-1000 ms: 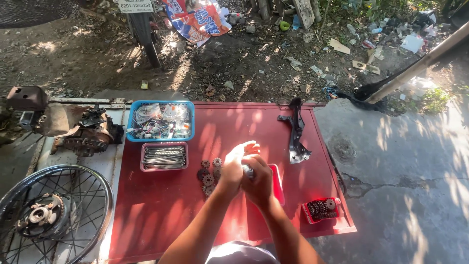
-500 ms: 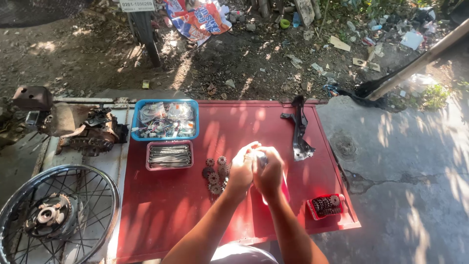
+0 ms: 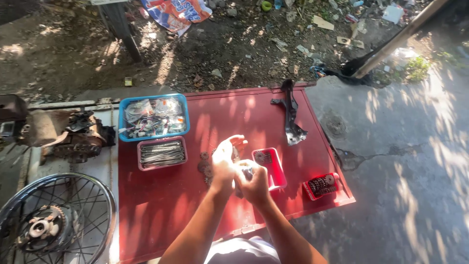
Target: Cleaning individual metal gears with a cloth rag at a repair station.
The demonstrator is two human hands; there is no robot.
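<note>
A small metal part (image 3: 245,172), too small and shadowed to identify, sits pinched between a person's two hands above the middle of a red metal sheet (image 3: 166,210) laid on the ground. The right hand (image 3: 255,185) is clenched around it, while the left hand (image 3: 225,160) cups against it with its fingers partly spread upward; whether the left is truly gripping the part cannot be told. Just right of the hands lies a small red tray (image 3: 271,167) holding a few dark pieces, and just beyond the left hand a cluster of rusty sprockets or washers (image 3: 204,167) rests on the sheet. Farther left, a pink tray of spokes (image 3: 161,153) and a blue tray of mixed small parts (image 3: 153,117) look sorted and untouched, which suggests the handwork is at an early or middle stage, with most pieces yet to be handled. A red box of small hardware (image 3: 320,186) sits to the right, a dark bracket (image 3: 291,115) farther ahead, and a spoked wheel (image 3: 51,222) well to the left. Compared with half a second earlier, the left hand's fingers have opened upward, and the camera has drifted slightly, moving the trays in the frame.
</note>
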